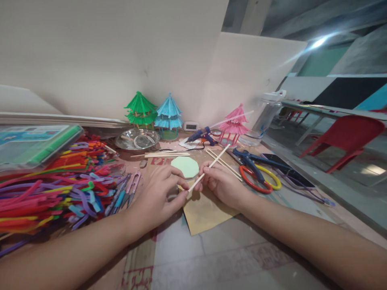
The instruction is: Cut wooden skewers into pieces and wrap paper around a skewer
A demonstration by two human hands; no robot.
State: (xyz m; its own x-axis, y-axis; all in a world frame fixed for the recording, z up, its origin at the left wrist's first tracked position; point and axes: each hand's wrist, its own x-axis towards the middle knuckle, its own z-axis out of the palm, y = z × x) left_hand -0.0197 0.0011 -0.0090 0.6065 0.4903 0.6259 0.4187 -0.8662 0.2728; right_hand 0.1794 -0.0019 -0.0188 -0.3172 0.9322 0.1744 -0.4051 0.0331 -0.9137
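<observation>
Bare forearms lie nearest, coming in from the lower corners over the counter. Far left, a plastic case sits beside a heap of coloured fuzzy stems, then pink-handled snips. Behind stand a metal bowl, a green tiered model and a blue tiered model. The left hand closes thumb and fingertip on the lower end of a pale stick; the right hand pinches it higher, so it slants up rightward above a tan sheet, near a pale green octagon. Rightward come a blue glue gun, loose sticks, a pink tiered model, and red and yellow looped handles, perhaps scissors, though blurred. Past them lies a dark phone; beyond the counter stands a red chair.
</observation>
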